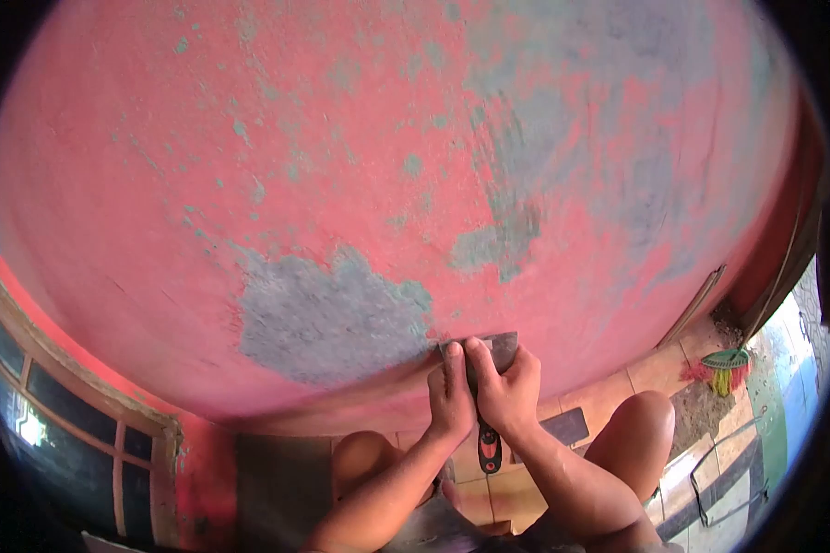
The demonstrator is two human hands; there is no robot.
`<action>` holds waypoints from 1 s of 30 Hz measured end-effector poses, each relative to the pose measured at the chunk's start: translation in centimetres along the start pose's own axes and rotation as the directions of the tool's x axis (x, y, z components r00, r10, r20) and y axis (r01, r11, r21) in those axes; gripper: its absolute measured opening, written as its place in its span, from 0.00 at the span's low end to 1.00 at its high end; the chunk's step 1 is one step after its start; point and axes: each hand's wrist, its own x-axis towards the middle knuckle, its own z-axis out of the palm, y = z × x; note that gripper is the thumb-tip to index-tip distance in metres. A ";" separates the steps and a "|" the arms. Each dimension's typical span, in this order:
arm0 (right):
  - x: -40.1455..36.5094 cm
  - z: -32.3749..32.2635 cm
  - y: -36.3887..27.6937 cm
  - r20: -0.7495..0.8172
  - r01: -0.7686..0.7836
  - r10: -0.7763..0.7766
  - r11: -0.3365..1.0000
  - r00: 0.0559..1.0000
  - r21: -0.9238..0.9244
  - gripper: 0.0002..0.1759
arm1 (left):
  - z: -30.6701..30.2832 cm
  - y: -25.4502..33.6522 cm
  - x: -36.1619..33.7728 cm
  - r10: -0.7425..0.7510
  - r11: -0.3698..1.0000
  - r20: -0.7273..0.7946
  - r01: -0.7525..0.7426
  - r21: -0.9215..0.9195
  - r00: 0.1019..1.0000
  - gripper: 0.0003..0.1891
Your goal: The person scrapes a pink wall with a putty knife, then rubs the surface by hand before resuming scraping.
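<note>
Scraper [489,450] sits gripped between our hands. Its long axis runs from the black-and-red handle near our knees up to the metal blade, which seems to meet the red wall [341,138] beside a bare grey patch [327,318]. Our left hand [450,401] and right hand [512,394] press together, both closed around it.
</note>
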 end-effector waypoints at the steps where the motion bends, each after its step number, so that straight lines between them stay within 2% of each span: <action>1: 0.3 -0.1 -0.1 0.004 0.004 -0.004 1.000 1.000 -0.024 0.17 | 0.3 0.2 0.0 0.001 1.000 -0.010 -0.001 -0.013 1.000 0.28; 5: 0.0 -0.3 -0.2 0.023 -0.034 0.036 0.997 0.999 -0.064 0.17 | 0.2 0.8 -0.4 -0.107 0.993 -0.019 0.106 -0.058 0.994 0.27; 9: 0.1 -0.3 0.1 0.047 -0.029 0.031 0.999 0.998 -0.043 0.16 | -0.3 0.0 -0.1 -0.034 0.999 0.009 0.034 -0.021 0.999 0.29; 11: 0.6 0.0 -0.1 0.022 0.019 -0.019 1.000 1.000 -0.014 0.16 | -0.2 -0.6 0.3 0.005 0.998 -0.005 -0.005 -0.056 1.000 0.28; 13: 0.1 0.0 0.0 0.022 0.012 -0.012 1.000 1.000 -0.009 0.16 | 0.0 -0.1 0.1 -0.014 0.997 -0.049 0.010 -0.071 0.999 0.28; 14: 0.1 0.0 -0.6 0.033 -0.007 0.007 1.000 0.999 -0.011 0.15 | -0.5 0.0 0.3 -0.009 0.995 0.004 0.009 -0.096 1.000 0.27; 17: 0.0 -0.2 0.2 0.047 -0.033 0.036 0.998 0.998 -0.061 0.15 | -0.5 -0.1 -0.2 -0.083 0.997 -0.045 0.083 0.009 0.996 0.26; 18: 0.0 -0.2 0.5 0.052 -0.035 0.039 0.996 0.998 -0.087 0.15 | -0.2 -0.5 -0.3 -0.033 0.999 -0.070 0.032 -0.015 0.997 0.25; 19: -0.1 0.0 0.5 0.043 -0.028 0.031 0.998 0.999 -0.064 0.15 | -0.3 -0.6 -0.5 -0.022 0.999 -0.058 0.024 0.025 0.998 0.26; 21: -0.1 0.2 0.5 0.024 -0.014 0.014 0.999 1.000 -0.029 0.15 | -0.5 -0.4 -0.2 0.014 1.000 -0.004 -0.014 -0.010 1.000 0.27; 24: 0.2 0.2 -0.3 0.031 -0.007 0.008 0.999 0.999 -0.038 0.16 | -0.6 0.3 -0.3 -0.002 0.999 -0.027 0.003 0.050 1.000 0.28; 27: -0.2 0.2 -0.2 0.028 -0.028 0.030 0.997 0.999 -0.075 0.15 | -0.6 0.2 -0.2 -0.073 0.997 -0.031 0.073 -0.018 0.997 0.24; 28: -0.2 0.2 -0.1 0.023 -0.027 0.029 0.996 0.999 -0.089 0.15 | -0.5 0.6 -0.2 -0.015 1.000 -0.024 0.015 0.002 1.000 0.24; 30: -0.3 0.1 0.3 0.033 -0.029 0.031 0.999 0.999 -0.043 0.16 | -0.5 0.6 -0.2 -0.009 1.000 0.011 0.009 -0.003 1.000 0.23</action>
